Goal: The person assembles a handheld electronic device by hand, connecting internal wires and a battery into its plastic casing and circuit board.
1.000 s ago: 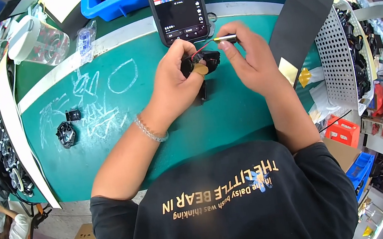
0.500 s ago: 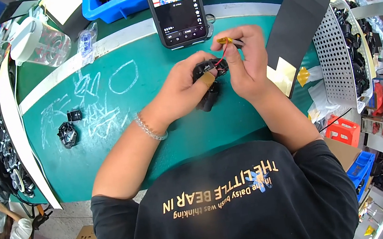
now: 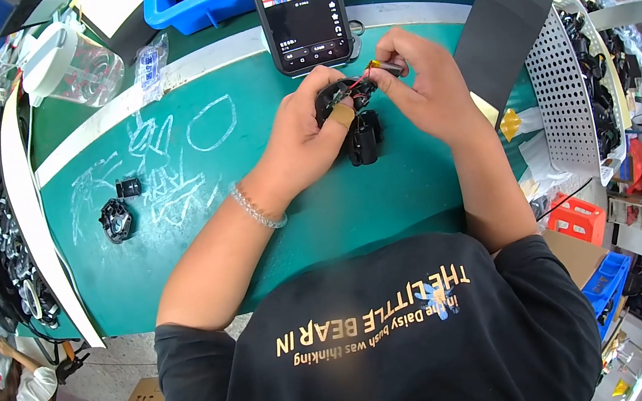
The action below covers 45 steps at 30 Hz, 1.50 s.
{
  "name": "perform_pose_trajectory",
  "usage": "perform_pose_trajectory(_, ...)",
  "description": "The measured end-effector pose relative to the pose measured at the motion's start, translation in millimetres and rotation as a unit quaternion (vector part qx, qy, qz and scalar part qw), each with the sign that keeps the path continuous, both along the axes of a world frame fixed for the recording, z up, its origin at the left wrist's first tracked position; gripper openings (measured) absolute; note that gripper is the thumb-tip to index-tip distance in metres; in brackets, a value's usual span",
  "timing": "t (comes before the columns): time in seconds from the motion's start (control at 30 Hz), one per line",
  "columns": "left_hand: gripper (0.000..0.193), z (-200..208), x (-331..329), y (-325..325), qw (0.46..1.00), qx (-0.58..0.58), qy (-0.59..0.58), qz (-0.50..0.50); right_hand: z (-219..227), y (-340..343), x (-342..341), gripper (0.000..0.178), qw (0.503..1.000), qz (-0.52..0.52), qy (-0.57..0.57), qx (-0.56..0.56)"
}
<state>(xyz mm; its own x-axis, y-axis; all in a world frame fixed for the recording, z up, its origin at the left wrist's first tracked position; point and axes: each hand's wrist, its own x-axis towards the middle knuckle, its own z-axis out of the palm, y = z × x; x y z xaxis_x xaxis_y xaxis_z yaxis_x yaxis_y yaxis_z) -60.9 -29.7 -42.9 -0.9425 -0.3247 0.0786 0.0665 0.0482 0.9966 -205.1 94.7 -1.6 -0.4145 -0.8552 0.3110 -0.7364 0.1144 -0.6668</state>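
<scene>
The right hand (image 3: 424, 87), pinching a small cylinder (image 3: 386, 68), has lifted slightly; left hand (image 3: 310, 124) still grips the black part (image 3: 339, 95).

Single head-worn fisheye view, looking steeply down

The camera sits above the person's chest, facing the green table (image 3: 200, 217) from its near edge toward the far edge, close to both hands; straight edges bow near the round rim.

Count: two hands, left hand (image 3: 302, 125) and right hand (image 3: 420, 88). One black round part (image 3: 336, 100) between them, one black piece (image 3: 362, 139) just below. One phone (image 3: 300, 8) above. Two small black parts, (image 3: 116, 219) and (image 3: 127, 187), far left. One blue bin (image 3: 228, 4).
</scene>
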Motion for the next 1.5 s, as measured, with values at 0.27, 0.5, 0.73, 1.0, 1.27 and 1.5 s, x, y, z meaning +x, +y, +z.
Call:
perform_pose_trajectory(0.27,0.015,-1,0,3,0.994,-0.100,0.025,0.023,8,2,8,0.013,0.991,-0.005,0.032,0.129)
perform_pose_trajectory(0.5,0.017,4,0,6,0.991,-0.124,0.034,0.031,-3,-5,16,0.019,0.996,0.014,0.043,-0.071)
perform_pose_trajectory(0.73,0.014,1,2,3,0.999,-0.051,0.008,0.017,-7,-6,19,0.016,0.978,0.053,0.117,-0.166)
perform_pose_trajectory(1.0,0.012,-1,-2,6,0.995,-0.040,0.070,0.062,-6,-11,28,0.007,0.981,0.056,0.085,-0.163)
perform_pose_trajectory(1.27,0.015,4,1,11,0.992,-0.101,0.039,0.058,-14,-17,32,0.011,0.967,-0.035,0.162,-0.193)
perform_pose_trajectory(1.5,0.015,-4,-1,11,0.994,-0.060,0.057,0.074,-11,-16,39,0.018,0.982,-0.039,-0.003,-0.185)
